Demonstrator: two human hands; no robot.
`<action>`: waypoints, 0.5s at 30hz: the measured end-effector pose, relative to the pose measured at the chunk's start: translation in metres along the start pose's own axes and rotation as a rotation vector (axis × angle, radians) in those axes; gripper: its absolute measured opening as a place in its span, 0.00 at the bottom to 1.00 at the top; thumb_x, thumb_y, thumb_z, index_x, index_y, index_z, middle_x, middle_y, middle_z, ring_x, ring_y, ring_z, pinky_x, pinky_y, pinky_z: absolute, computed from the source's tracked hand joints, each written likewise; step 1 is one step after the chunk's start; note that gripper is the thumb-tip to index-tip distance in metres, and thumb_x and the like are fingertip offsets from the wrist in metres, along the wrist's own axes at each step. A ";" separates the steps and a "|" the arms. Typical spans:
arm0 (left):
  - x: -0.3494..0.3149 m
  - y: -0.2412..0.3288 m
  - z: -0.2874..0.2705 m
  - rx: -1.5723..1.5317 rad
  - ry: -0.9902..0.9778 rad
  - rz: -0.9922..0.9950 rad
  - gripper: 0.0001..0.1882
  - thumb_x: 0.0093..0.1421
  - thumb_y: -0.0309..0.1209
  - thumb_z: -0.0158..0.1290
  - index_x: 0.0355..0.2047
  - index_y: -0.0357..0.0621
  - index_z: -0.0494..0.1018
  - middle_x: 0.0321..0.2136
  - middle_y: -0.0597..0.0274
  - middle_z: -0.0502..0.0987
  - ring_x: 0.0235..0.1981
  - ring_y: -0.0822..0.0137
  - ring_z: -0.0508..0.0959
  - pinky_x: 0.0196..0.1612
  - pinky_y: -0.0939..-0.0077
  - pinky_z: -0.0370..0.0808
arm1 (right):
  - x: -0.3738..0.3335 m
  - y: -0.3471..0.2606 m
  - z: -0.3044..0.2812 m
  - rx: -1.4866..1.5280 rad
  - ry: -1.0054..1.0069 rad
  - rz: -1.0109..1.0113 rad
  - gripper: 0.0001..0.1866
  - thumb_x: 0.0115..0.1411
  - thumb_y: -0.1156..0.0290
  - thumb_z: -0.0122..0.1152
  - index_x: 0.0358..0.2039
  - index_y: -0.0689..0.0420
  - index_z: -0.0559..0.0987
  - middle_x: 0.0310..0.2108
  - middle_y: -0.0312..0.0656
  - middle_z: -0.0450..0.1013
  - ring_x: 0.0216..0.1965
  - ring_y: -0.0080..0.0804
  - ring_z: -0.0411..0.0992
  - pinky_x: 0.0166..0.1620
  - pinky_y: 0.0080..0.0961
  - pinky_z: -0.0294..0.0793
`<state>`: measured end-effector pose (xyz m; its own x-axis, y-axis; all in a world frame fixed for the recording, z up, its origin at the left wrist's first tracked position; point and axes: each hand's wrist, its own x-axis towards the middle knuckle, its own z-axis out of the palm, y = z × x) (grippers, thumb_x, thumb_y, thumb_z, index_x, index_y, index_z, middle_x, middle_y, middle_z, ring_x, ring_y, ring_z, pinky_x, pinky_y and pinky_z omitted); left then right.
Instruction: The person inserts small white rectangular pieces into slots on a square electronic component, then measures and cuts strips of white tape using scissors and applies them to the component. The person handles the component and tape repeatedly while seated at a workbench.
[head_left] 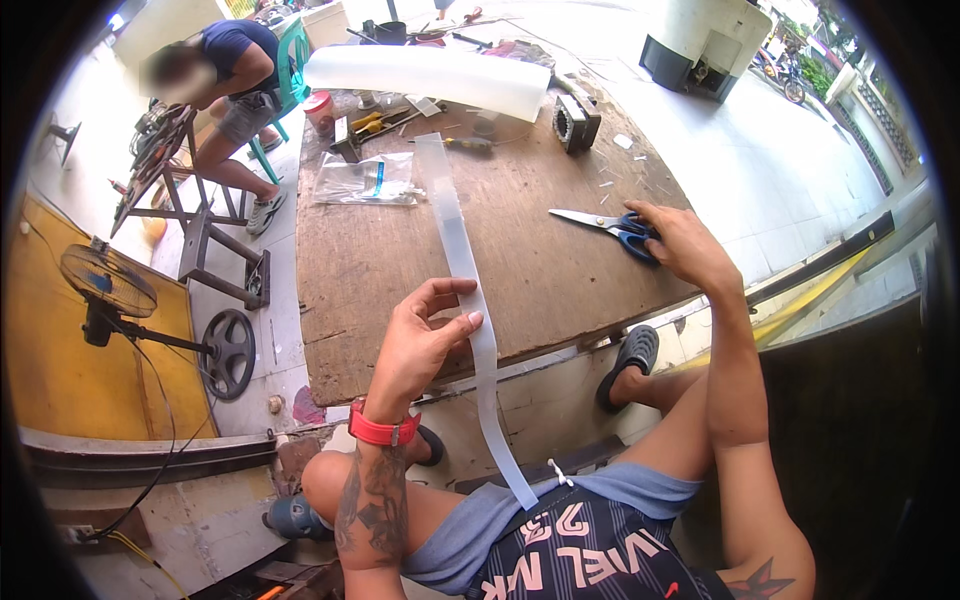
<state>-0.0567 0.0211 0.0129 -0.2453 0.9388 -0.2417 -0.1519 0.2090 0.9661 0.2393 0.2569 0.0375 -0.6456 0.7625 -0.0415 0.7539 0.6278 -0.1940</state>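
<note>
At the centre of the frame the left hand point(425, 335), with a red band on its wrist, pinches a long translucent plastic strip point(462, 255) between thumb and fingers. The strip runs from the upper middle of the desk point(380, 270), over the near edge, and hangs down to the person's lap at lower centre. To the right of centre the right hand point(680, 243) is closed around the blue handles of a pair of scissors point(600, 222), which lie flat on the wood with the blades pointing toward the left of the frame, well apart from the strip.

At the top centre a roll of the same translucent sheet point(430, 80) lies across the far end of the desk, with screwdrivers point(385, 120) just below it. A clear plastic bag point(365, 180) rests left of the strip. In the upper left another person point(225, 75) sits bent over a metal stand, and a floor fan point(110, 285) stands at the left edge.
</note>
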 end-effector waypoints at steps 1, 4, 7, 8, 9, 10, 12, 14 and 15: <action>0.001 0.001 0.000 -0.002 -0.004 0.010 0.21 0.65 0.24 0.62 0.58 0.36 0.74 0.53 0.51 0.79 0.45 0.68 0.83 0.44 0.74 0.85 | 0.000 0.001 -0.001 -0.012 0.006 0.018 0.28 0.64 0.72 0.62 0.66 0.53 0.73 0.56 0.53 0.77 0.56 0.51 0.75 0.63 0.42 0.71; 0.001 0.003 -0.001 0.014 0.014 0.019 0.21 0.65 0.24 0.62 0.58 0.36 0.74 0.54 0.51 0.79 0.45 0.68 0.83 0.44 0.73 0.85 | -0.002 -0.002 -0.007 -0.054 0.073 0.019 0.30 0.63 0.71 0.64 0.66 0.53 0.72 0.53 0.54 0.78 0.53 0.50 0.77 0.61 0.39 0.74; -0.002 0.006 -0.001 0.046 0.015 0.032 0.21 0.65 0.23 0.62 0.58 0.36 0.74 0.53 0.53 0.79 0.45 0.69 0.83 0.44 0.74 0.84 | -0.001 -0.024 -0.008 0.391 0.082 0.023 0.29 0.66 0.72 0.63 0.68 0.53 0.71 0.47 0.48 0.78 0.46 0.39 0.78 0.53 0.33 0.79; -0.004 0.006 -0.001 0.024 0.006 0.029 0.21 0.65 0.23 0.62 0.58 0.36 0.74 0.53 0.53 0.79 0.45 0.69 0.83 0.44 0.74 0.84 | 0.001 -0.037 -0.005 0.655 0.009 -0.019 0.28 0.67 0.70 0.65 0.67 0.54 0.72 0.45 0.46 0.78 0.45 0.35 0.79 0.51 0.31 0.79; -0.007 0.006 0.001 0.003 -0.003 0.026 0.21 0.65 0.23 0.62 0.57 0.37 0.74 0.53 0.54 0.79 0.45 0.69 0.83 0.44 0.74 0.84 | 0.002 -0.054 0.003 0.883 -0.053 0.078 0.28 0.68 0.68 0.66 0.67 0.54 0.72 0.44 0.44 0.78 0.44 0.30 0.79 0.49 0.29 0.79; -0.010 0.006 0.004 -0.032 -0.022 0.028 0.21 0.65 0.22 0.62 0.57 0.37 0.74 0.53 0.54 0.79 0.45 0.69 0.83 0.44 0.74 0.84 | 0.002 -0.073 0.014 1.096 -0.051 0.008 0.29 0.67 0.64 0.69 0.65 0.56 0.73 0.44 0.42 0.78 0.43 0.28 0.79 0.49 0.27 0.79; -0.016 0.004 0.012 -0.021 -0.041 0.045 0.20 0.65 0.22 0.62 0.57 0.37 0.74 0.53 0.55 0.79 0.45 0.68 0.83 0.45 0.74 0.83 | 0.004 -0.108 0.038 1.448 -0.141 -0.037 0.30 0.67 0.63 0.70 0.65 0.58 0.71 0.46 0.42 0.79 0.46 0.29 0.80 0.49 0.28 0.80; -0.022 0.003 0.021 -0.019 -0.078 0.051 0.19 0.65 0.23 0.61 0.56 0.37 0.74 0.53 0.55 0.79 0.45 0.67 0.83 0.46 0.74 0.83 | 0.006 -0.124 0.052 1.561 -0.215 -0.126 0.32 0.65 0.56 0.73 0.62 0.60 0.72 0.44 0.41 0.79 0.45 0.28 0.79 0.46 0.24 0.78; -0.024 0.002 0.026 -0.017 -0.096 0.050 0.19 0.66 0.23 0.62 0.56 0.37 0.74 0.53 0.55 0.79 0.45 0.67 0.84 0.46 0.74 0.83 | 0.011 -0.129 0.056 1.507 -0.177 -0.047 0.32 0.63 0.55 0.74 0.60 0.60 0.73 0.43 0.39 0.79 0.42 0.25 0.78 0.44 0.22 0.77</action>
<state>-0.0264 0.0059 0.0226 -0.1603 0.9700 -0.1827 -0.1578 0.1576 0.9748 0.1283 0.1754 0.0074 -0.7531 0.6504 -0.0990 -0.0210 -0.1742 -0.9845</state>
